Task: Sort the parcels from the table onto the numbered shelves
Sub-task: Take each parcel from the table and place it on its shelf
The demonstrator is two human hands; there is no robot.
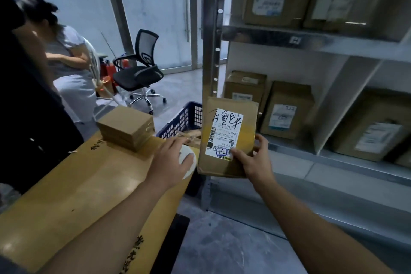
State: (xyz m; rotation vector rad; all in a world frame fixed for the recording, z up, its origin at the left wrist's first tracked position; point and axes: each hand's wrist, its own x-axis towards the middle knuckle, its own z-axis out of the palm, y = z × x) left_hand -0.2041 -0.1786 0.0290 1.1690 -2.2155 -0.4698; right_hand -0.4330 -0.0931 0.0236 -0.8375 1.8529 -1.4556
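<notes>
**Parcel up, one hand only, label upside down**

The right hand (251,162) grips the parcel (229,138) by its lower right corner, thumb pressed on the bottom of the label (224,131), fingers wrapped behind. It is held upright in the air between the desk (89,184) and the shelves (311,44), above the blue crate (182,118).

The risk is that low corner grip: most of the box stands above the thumb, so it could tip or slip into the crate. The label also reads inverted, so the shelf number could be misread.

The parcel is a flat brown carton, slightly dented, with handwriting on its white label. The left hand (171,158) lies flat and relaxed on a white round thing (189,162) on the desk.
</notes>
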